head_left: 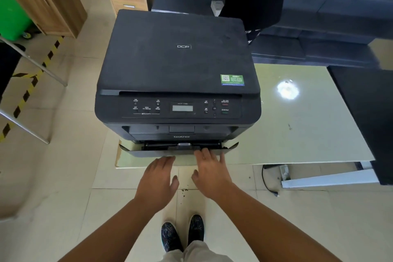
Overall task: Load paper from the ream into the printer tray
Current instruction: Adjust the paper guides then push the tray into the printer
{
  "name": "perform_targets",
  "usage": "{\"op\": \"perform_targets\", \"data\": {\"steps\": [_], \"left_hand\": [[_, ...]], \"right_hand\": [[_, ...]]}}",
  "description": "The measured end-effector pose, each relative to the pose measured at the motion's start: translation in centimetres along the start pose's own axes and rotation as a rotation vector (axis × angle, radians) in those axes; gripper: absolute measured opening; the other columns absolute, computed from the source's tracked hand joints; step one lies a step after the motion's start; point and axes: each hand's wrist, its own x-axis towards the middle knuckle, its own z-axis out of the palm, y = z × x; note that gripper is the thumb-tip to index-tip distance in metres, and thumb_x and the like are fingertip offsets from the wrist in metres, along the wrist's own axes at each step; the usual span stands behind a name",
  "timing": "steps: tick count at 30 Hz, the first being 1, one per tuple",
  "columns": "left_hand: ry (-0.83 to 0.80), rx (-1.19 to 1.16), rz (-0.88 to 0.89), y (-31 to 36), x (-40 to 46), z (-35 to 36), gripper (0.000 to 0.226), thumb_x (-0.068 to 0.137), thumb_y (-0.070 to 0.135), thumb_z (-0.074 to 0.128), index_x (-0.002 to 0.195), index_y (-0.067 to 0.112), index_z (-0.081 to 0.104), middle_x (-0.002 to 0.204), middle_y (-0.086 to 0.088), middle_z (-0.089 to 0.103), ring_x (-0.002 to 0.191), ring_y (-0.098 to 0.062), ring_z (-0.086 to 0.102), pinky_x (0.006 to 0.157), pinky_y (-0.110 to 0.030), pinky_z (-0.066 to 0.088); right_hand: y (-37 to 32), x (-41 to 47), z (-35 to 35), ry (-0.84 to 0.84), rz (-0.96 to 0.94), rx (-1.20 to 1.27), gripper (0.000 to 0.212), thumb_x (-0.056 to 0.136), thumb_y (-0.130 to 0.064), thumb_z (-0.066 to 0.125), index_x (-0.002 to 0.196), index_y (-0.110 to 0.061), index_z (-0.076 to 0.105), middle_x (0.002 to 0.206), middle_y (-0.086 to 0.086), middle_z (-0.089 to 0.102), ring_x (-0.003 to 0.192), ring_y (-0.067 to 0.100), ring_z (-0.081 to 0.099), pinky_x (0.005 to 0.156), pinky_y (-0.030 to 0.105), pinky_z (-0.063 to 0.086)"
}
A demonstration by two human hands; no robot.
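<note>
Printer (178, 66) is sitting on a pale green table (297, 134), front facing the person, overhanging the near edge a bit. Tray (180, 152) at the bottom is sticking out slightly, its front lip showing, dark slot above it; can't tell if any paper is inside. No ream in view, so the paper to load is somewhere out of frame. Both hands are reaching for the tray front: right hand (212, 174) is lying with fingertips touching the tray lip, left hand (158, 176) is hovering just short of it. Both grips are open, fingers spread, holding nothing. Judging by this, the step is pulling the tray out. Risks: the hands are sitting off-centre, right of middle, so an uneven pull could be skewing the tray and jamming it in its rails; a hard tug could be dragging the whole printer forward off the table edge, since nothing is bracing its body; yanking the tray fully free could be dropping it onto the floor or feet below.
</note>
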Motion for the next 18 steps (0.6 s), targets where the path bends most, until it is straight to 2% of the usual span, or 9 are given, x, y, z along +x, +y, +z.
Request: {"op": "perform_targets", "data": {"steps": [3, 9, 15, 18], "left_hand": [[0.002, -0.026, -0.019, 0.1, 1.8, -0.4, 0.054, 0.08, 0.02, 0.064, 0.133, 0.009, 0.054, 0.126, -0.01, 0.063, 0.117, -0.028, 0.058, 0.102, -0.04, 0.047], [-0.011, -0.054, -0.036, 0.4, 2.2, -0.4, 0.046, 0.079, 0.018, 0.067, 0.124, 0.009, 0.06, 0.117, -0.01, 0.066, 0.108, -0.028, 0.061, 0.091, -0.038, 0.051], [-0.028, -0.055, -0.031, 0.6, 2.2, -0.9, 0.047, 0.082, 0.019, 0.065, 0.128, 0.014, 0.059, 0.119, -0.004, 0.067, 0.11, -0.024, 0.061, 0.093, -0.035, 0.05], [-0.041, -0.063, -0.045, 0.4, 2.4, -1.0, 0.041, 0.082, 0.02, 0.064, 0.123, 0.014, 0.061, 0.112, -0.004, 0.069, 0.102, -0.023, 0.064, 0.087, -0.035, 0.052]], "right_hand": [[-0.4, 0.6, -0.1, 0.02, 0.018, 0.052, 0.055, 0.091, -0.03, 0.052, 0.14, -0.011, 0.038, 0.142, 0.014, 0.046, 0.134, 0.031, 0.042, 0.118, 0.06, 0.021], [0.0, 0.4, 0.0, 0.032, 0.004, 0.051, 0.052, 0.091, -0.029, 0.052, 0.138, -0.011, 0.04, 0.138, 0.014, 0.048, 0.131, 0.032, 0.043, 0.117, 0.059, 0.025], [-0.1, 0.3, 0.5, 0.058, 0.01, 0.051, 0.051, 0.087, -0.025, 0.056, 0.134, -0.009, 0.045, 0.13, 0.012, 0.052, 0.125, 0.031, 0.049, 0.115, 0.06, 0.029], [0.0, 0.3, 0.6, 0.055, -0.002, 0.039, 0.052, 0.087, -0.025, 0.055, 0.135, -0.009, 0.043, 0.132, 0.012, 0.051, 0.126, 0.03, 0.049, 0.115, 0.06, 0.03]]}}
